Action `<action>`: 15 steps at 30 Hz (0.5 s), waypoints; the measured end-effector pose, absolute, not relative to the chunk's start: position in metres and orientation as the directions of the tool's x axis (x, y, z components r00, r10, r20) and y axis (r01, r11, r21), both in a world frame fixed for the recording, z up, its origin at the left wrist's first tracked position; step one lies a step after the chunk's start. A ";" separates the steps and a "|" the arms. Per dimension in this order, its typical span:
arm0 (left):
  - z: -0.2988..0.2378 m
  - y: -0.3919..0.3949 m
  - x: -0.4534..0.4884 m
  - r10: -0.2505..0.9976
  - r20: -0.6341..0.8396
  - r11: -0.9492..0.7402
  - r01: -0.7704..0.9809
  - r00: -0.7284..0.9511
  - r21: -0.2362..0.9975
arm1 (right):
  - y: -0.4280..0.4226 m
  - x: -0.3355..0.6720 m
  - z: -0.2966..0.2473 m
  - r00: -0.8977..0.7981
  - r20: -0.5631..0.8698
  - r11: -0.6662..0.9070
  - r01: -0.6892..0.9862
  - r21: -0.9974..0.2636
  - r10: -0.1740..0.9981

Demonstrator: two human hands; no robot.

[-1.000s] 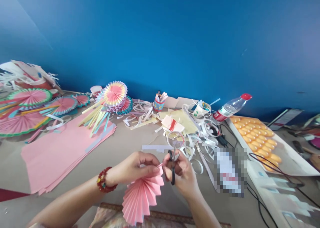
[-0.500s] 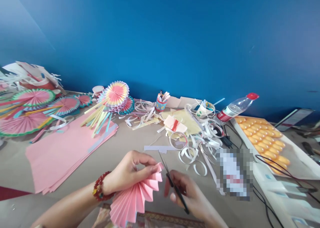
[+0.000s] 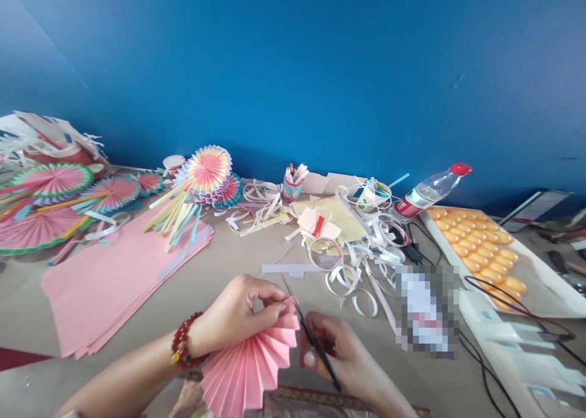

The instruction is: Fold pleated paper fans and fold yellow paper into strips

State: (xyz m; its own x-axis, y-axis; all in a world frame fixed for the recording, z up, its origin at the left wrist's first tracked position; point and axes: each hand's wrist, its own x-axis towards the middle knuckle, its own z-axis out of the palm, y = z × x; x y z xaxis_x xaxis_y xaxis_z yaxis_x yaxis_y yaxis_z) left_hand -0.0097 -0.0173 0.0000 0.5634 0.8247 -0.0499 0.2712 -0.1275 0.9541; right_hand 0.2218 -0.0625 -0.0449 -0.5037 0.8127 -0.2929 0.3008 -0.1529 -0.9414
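My left hand (image 3: 235, 311) pinches the top edge of a pink pleated paper fan (image 3: 249, 366) held low in front of me. A red bead bracelet (image 3: 180, 349) is on that wrist. My right hand (image 3: 341, 354) grips black scissors (image 3: 311, 338), whose thin blades point up and left and touch the fan's upper right corner beside my left fingertips.
A stack of pink paper sheets (image 3: 114, 277) lies to the left. Finished coloured paper fans (image 3: 208, 171) and curled white paper strips (image 3: 361, 265) crowd the back of the table. A plastic bottle (image 3: 428, 192), an orange tray (image 3: 476, 247) and cables (image 3: 503, 302) sit to the right.
The scissors turned from upright at the fan's tip to slanting, my right hand dropping lower and nearer me. The fan stayed pinched in my left hand and tilted slightly.
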 end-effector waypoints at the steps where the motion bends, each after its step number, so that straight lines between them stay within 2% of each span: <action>1: 0.000 -0.017 -0.010 0.826 -0.053 -0.125 0.273 0.562 0.954 | -0.062 0.222 -0.045 -0.498 -0.291 -0.142 0.315 -0.938 0.817; 7: 0.004 -0.015 -0.009 0.818 -0.063 -0.117 0.272 0.572 0.955 | -0.061 0.224 -0.045 -0.483 -0.293 -0.098 0.387 -0.917 0.825; 15: 0.007 -0.015 -0.008 0.816 -0.089 -0.100 0.290 0.571 0.952 | -0.061 0.225 -0.044 -0.509 -0.298 -0.109 0.368 -0.923 0.807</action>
